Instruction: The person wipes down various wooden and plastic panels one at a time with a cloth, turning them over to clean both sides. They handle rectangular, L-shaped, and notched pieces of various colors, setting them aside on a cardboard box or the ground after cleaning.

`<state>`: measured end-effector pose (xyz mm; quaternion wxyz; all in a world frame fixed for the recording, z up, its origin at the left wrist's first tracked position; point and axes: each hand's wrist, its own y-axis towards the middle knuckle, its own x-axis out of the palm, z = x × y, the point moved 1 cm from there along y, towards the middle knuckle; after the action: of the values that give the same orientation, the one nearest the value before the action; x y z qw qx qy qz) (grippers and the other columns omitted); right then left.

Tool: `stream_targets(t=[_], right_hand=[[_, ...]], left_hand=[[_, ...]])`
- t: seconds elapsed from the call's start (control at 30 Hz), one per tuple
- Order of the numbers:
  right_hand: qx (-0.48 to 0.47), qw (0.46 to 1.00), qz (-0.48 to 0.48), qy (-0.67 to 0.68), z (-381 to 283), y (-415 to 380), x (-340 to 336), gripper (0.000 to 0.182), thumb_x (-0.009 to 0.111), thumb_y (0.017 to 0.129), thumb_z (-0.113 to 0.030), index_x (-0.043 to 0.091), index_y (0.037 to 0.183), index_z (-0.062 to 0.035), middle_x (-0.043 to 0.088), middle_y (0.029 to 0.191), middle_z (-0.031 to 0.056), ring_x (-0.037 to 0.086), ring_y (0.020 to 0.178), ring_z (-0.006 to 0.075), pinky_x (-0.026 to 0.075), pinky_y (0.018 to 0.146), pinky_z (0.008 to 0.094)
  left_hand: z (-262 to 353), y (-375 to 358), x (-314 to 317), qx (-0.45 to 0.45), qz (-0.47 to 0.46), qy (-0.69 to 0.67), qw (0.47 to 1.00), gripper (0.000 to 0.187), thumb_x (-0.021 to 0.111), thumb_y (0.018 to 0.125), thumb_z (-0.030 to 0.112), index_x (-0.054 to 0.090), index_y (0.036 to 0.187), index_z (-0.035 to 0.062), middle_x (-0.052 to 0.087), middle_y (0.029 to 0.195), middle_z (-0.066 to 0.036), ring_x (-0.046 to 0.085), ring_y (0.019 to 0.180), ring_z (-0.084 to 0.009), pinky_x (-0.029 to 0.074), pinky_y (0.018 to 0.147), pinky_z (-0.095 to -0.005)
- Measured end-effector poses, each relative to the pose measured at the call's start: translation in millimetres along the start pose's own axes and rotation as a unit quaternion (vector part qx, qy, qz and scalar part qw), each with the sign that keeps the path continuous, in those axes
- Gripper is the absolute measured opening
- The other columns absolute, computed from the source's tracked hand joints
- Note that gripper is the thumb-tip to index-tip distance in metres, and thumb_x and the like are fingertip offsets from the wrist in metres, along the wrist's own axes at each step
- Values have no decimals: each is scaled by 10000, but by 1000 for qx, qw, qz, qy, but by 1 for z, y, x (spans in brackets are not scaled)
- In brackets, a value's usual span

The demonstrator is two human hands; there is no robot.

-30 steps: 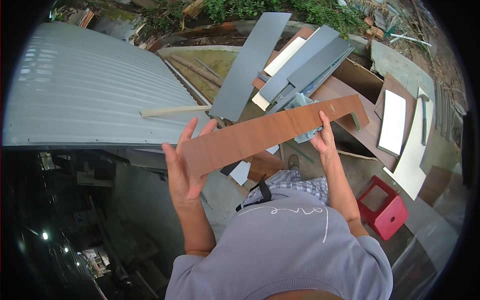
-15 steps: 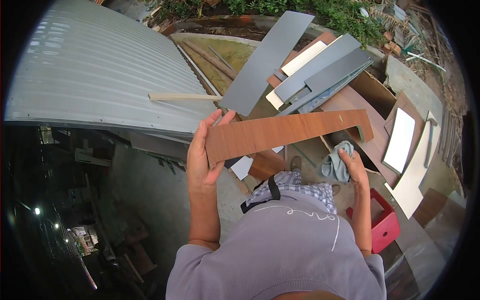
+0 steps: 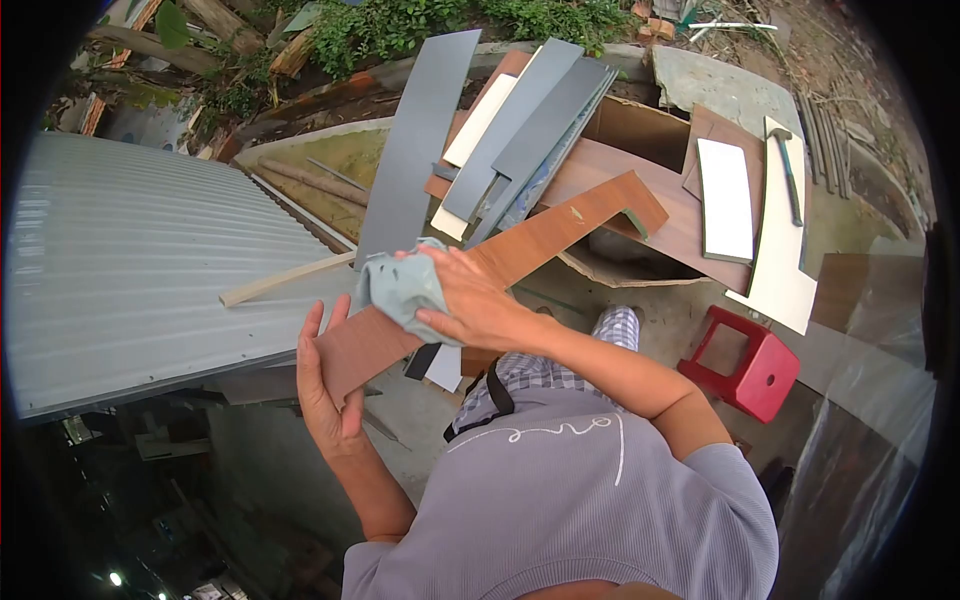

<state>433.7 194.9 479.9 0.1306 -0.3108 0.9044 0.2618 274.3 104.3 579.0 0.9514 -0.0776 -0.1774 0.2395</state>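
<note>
A long brown wood-grain board point(image 3: 550, 237) with a notched right end slants up to the right in front of my body. My left hand point(image 3: 335, 390) grips its lower left end, fingers behind and along the edge. My right hand point(image 3: 480, 300) is closed on a grey-green cloth point(image 3: 405, 292) and presses it on the board's face, left of the middle. The cloth hides part of the board. Left of the cloth, the board's surface looks duller and pinker than on the right.
Grey boards point(image 3: 420, 140) and white boards lean in a stack ahead. A hammer point(image 3: 788, 175) lies on a cream board point(image 3: 780, 245) at right. A red stool point(image 3: 745, 365) stands at lower right. Corrugated metal roofing point(image 3: 150, 270) fills the left side, with a wooden strip point(image 3: 285, 280) on it.
My right hand has moved left with the cloth, from beyond the board's right end onto its face. The board now tilts more steeply up to the right. The view has turned to the right.
</note>
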Motion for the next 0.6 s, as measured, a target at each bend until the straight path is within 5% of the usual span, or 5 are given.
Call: stream_targets(t=[0.27, 0.33, 0.4, 0.53, 0.6], right_hand=[[340, 906, 159, -197, 231, -90, -88, 456, 401, 913, -356, 419, 1250, -49, 433, 1263, 188, 374, 1208, 345, 236, 984, 581], [377, 872, 190, -249, 279, -112, -105, 418, 457, 894, -361, 532, 1033, 26, 508, 1113, 201, 466, 1094, 348, 311, 901, 617], [373, 851, 216, -299, 318, -133, -126, 367, 489, 885, -332, 537, 868, 32, 573, 864, 216, 552, 879, 405, 432, 772, 467], [354, 863, 216, -288, 359, -161, -184, 357, 514, 871, -318, 527, 843, 37, 552, 732, 217, 543, 731, 400, 435, 668, 408], [344, 909, 98, -213, 332, -155, -234, 364, 533, 862, -320, 506, 810, 39, 516, 690, 214, 490, 634, 327, 401, 621, 398]], left_hand=[[3, -7, 21, 10, 31, 51, 998, 585, 515, 849, 222, 287, 1338, -4, 320, 1355, -264, 408, 1196, -294, 348, 989, -405], [3, -10, 25, 10, 37, 58, 998, 588, 512, 844, 214, 284, 1339, -7, 321, 1355, -264, 409, 1195, -297, 350, 988, -408], [3, -14, 28, 11, 44, 63, 997, 591, 510, 840, 206, 281, 1340, -9, 322, 1355, -263, 410, 1194, -300, 351, 988, -410], [5, -17, 35, 11, 44, 71, 996, 610, 513, 832, 201, 265, 1346, -13, 318, 1355, -268, 405, 1200, -313, 339, 994, -423], [5, -16, 39, 12, 50, 68, 996, 618, 515, 829, 199, 258, 1349, -13, 317, 1355, -270, 402, 1202, -318, 334, 997, -428]])
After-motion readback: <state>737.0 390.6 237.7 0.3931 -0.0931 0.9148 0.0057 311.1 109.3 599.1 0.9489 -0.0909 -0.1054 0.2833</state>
